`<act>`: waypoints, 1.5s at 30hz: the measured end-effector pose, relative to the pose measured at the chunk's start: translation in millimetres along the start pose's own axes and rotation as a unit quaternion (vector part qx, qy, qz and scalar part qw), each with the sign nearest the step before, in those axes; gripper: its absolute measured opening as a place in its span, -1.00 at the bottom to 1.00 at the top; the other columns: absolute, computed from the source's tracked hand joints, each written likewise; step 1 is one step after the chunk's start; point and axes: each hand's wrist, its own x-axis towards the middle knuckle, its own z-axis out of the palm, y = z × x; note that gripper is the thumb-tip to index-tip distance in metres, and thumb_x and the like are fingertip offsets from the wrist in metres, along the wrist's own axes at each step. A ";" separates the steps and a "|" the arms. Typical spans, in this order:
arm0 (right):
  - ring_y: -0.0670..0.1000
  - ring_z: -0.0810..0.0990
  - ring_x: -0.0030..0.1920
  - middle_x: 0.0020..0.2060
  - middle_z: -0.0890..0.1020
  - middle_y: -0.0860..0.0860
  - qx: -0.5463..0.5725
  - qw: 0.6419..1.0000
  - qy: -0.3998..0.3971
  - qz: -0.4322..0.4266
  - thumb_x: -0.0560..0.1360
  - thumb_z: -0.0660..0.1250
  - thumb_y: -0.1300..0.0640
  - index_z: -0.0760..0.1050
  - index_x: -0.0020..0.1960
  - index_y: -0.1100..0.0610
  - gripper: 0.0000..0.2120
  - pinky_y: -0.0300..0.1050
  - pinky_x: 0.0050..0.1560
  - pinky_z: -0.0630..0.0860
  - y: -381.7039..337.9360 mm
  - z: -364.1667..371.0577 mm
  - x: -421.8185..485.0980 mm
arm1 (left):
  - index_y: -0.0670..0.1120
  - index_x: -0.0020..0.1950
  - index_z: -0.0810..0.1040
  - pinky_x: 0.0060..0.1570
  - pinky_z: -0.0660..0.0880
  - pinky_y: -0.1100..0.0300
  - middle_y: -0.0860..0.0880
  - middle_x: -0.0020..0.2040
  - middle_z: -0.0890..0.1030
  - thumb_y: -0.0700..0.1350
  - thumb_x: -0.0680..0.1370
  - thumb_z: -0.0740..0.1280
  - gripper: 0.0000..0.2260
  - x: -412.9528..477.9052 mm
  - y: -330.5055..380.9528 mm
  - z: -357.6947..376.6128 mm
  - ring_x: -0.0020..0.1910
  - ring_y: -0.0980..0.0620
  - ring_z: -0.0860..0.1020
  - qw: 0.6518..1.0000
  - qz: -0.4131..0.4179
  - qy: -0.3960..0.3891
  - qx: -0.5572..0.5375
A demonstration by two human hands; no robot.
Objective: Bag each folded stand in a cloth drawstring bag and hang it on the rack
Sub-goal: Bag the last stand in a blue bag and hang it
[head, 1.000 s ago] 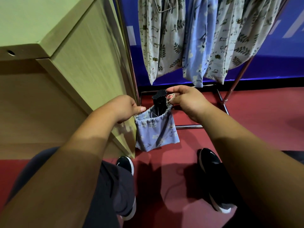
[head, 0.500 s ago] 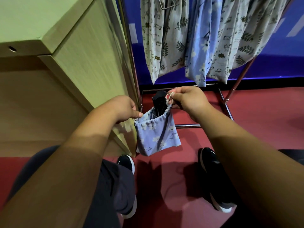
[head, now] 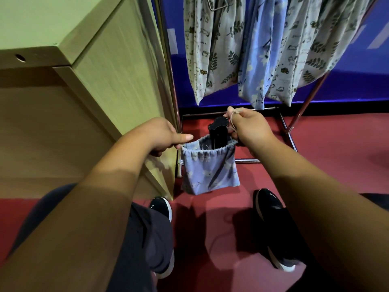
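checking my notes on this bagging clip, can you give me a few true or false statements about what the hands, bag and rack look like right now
1. The black stand sticks out of the top of the blue bag. True.
2. The left hand holds nothing. False: it pinches the left edge of the bag's mouth.
3. The right hand holds the drawstring. True.
4. The blue bag lies on the floor. False: both hands hold it up in the air above the floor.
5. Nothing hangs on the rack. False: several patterned bags hang from it.
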 end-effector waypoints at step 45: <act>-0.13 0.26 -0.49 0.19 0.75 0.08 0.258 0.961 -0.094 0.033 0.70 0.36 0.02 0.55 0.38 0.17 -0.67 -0.20 -0.41 0.33 -16.5 -28.2 -14.7 | 0.02 0.64 0.36 -0.19 0.50 0.31 -0.01 -0.02 0.66 -0.30 0.62 0.39 -0.39 28.2 46.8 40.4 -0.29 0.11 0.54 0.939 0.133 -0.011 -0.317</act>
